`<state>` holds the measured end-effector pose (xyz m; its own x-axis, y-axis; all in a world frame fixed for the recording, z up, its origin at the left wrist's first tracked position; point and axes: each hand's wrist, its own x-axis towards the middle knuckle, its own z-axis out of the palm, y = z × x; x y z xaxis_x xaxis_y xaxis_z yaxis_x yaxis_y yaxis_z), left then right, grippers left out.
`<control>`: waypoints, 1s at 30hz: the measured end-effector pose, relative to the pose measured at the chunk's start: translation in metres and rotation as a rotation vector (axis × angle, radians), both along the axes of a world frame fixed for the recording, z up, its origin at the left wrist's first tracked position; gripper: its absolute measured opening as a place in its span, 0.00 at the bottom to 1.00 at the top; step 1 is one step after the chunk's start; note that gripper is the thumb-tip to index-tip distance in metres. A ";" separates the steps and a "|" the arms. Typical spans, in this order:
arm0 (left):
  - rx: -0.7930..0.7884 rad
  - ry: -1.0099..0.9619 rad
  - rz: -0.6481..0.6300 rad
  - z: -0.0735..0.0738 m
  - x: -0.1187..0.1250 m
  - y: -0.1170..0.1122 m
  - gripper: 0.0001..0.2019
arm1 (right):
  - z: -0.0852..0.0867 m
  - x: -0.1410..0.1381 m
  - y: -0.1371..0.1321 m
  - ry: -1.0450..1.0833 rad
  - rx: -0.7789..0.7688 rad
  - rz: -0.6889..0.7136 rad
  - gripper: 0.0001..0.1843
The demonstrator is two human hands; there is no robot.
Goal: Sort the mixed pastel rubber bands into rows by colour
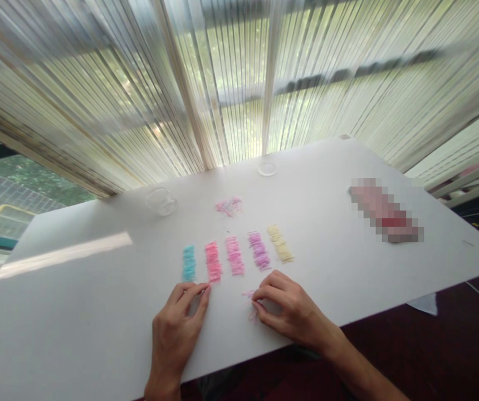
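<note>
Rows of thin, elastic-like bands lie sorted by colour on the white table: a blue row (189,263), a coral-pink row (213,260), a light-pink row (235,255), a purple row (259,250) and a pale-yellow row (280,243). My left hand (179,318) pinches a pink band at the near end of the coral-pink row, thumb and forefinger together. Below the purple row, my right hand (290,306) is closed in a pinch beside a few loose pink bands (253,315). Its fingertips hide whatever they hold.
Behind the rows sits a mixed pile of bands (229,206). Clear round containers or lids (162,201) stand back left, with a clear round lid (267,169) near the far edge. A blurred pinkish object (385,210) lies at right. String curtains (239,83) hang behind the table (76,312).
</note>
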<state>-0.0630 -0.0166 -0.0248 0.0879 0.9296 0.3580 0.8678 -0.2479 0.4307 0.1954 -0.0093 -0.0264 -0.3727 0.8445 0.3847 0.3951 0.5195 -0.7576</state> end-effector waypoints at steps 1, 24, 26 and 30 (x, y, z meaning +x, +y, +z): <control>0.002 0.010 0.000 0.000 0.001 0.000 0.13 | 0.000 0.000 0.000 0.000 0.003 0.001 0.05; 0.147 0.220 -0.057 0.001 0.023 -0.002 0.12 | 0.001 -0.001 0.000 0.007 0.013 -0.017 0.05; 0.147 0.203 -0.065 0.002 0.023 -0.003 0.11 | 0.000 -0.001 0.000 0.009 0.019 -0.029 0.06; 0.112 0.062 -0.112 0.007 0.028 -0.008 0.08 | 0.000 -0.001 0.000 0.009 0.030 -0.064 0.05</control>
